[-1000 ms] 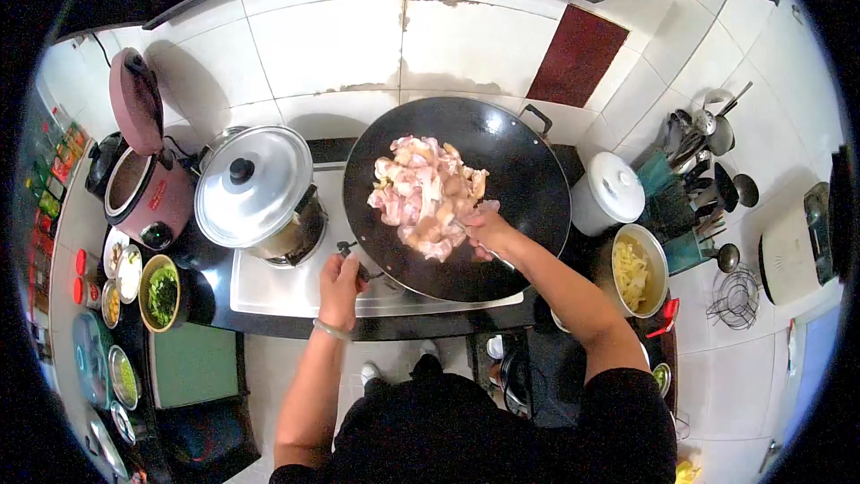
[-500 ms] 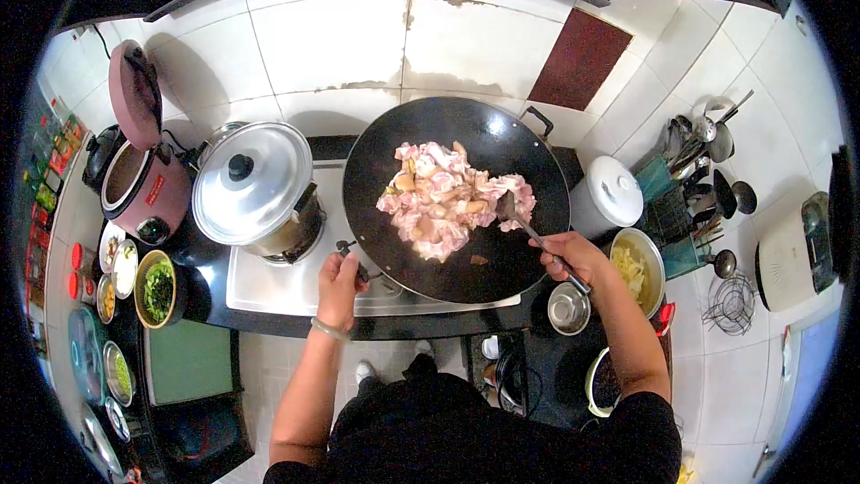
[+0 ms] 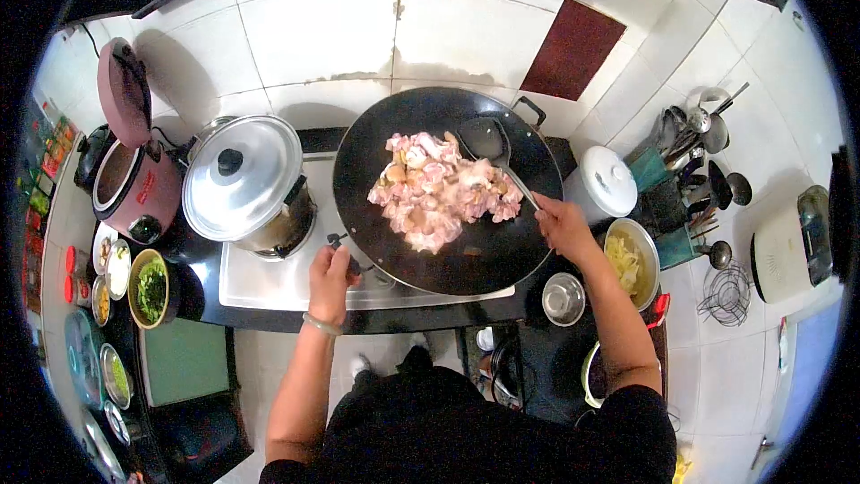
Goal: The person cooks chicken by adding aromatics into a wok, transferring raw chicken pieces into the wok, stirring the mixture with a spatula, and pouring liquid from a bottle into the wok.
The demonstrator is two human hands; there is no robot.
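Observation:
A large black wok [image 3: 502, 255] sits on the stove, with a heap of pale pink meat pieces [image 3: 434, 188] left of its middle. My right hand [image 3: 563, 222] is closed on the handle of a dark spatula [image 3: 485, 137], whose broad blade is at the upper right edge of the meat. At the wok's lower left, my left hand [image 3: 330, 274] is closed round the wok's near handle [image 3: 352, 265]. A bracelet [image 3: 322, 324] circles my left wrist.
Left of the wok stands a lidded pot [image 3: 242, 177], then an open pink rice cooker [image 3: 143, 197] and a bowl of greens [image 3: 152, 291]. To the right are a white lidded canister [image 3: 609, 181], a pot of yellow pieces [image 3: 630, 264] and a small metal bowl [image 3: 563, 298].
The spatula has moved from the meat's right side up to its upper right, and my right hand has risen with it. My left hand has stayed on the wok handle.

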